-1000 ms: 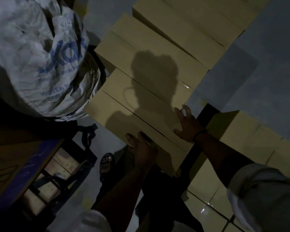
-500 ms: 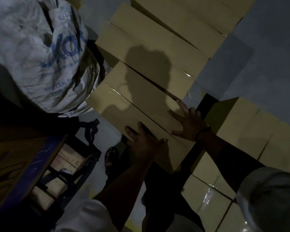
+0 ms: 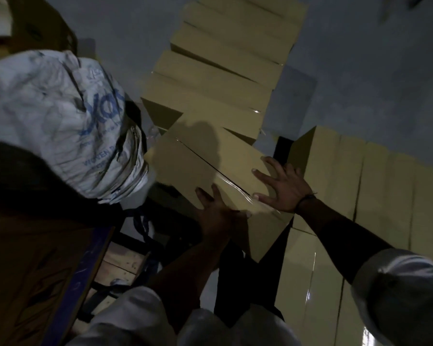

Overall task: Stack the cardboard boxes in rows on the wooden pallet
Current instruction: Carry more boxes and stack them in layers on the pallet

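I hold a tan cardboard box (image 3: 198, 158), taped along its top seam, tilted toward me in the middle of the view. My left hand (image 3: 215, 213) grips its near edge from below. My right hand (image 3: 283, 188) lies flat on its top right corner with fingers spread. Behind it stands a column of stacked cardboard boxes (image 3: 223, 71) running up the view. More stacked boxes (image 3: 360, 196) sit at the right, under my right forearm. Wooden pallet slats (image 3: 123, 260) show low down at the left, in the dark.
A large white woven sack (image 3: 60, 121) with blue print bulges at the left, close to the held box. A brown board with a blue edge (image 3: 35, 270) stands at the lower left. Grey floor (image 3: 373, 71) lies to the right of the box column.
The held box has come away from the stack and tilted toward me, its near edge lower. My right hand has shifted toward the box's right corner, and the view has tipped downward.
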